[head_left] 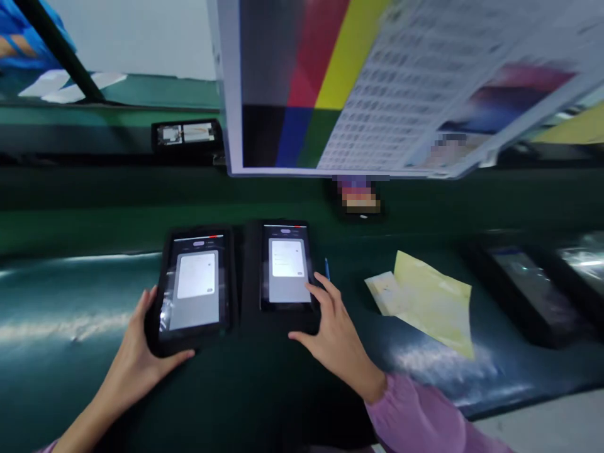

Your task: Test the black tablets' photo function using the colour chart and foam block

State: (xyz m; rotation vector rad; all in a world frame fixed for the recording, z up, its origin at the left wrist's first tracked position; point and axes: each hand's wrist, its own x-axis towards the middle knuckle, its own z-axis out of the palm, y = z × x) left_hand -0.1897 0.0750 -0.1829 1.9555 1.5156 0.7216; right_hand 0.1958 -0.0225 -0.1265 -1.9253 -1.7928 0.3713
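Note:
Two black tablets lie side by side on the dark green work surface [70,296], both screens lit with a white dialog. My left hand [141,343] grips the lower left corner of the left tablet [195,289], thumb along its front edge. My right hand [330,321] rests at the lower right corner of the right tablet [285,270], fingers spread, one fingertip touching the screen's right edge. A blue pen [326,267] lies just right of that tablet.
Yellow and white paper sheets [431,302] lie to the right. More dark devices [528,292] sit at the far right, and a small one [186,134] on the back ledge. A colour test chart [330,82] hangs overhead. Someone in blue [23,38] is at top left.

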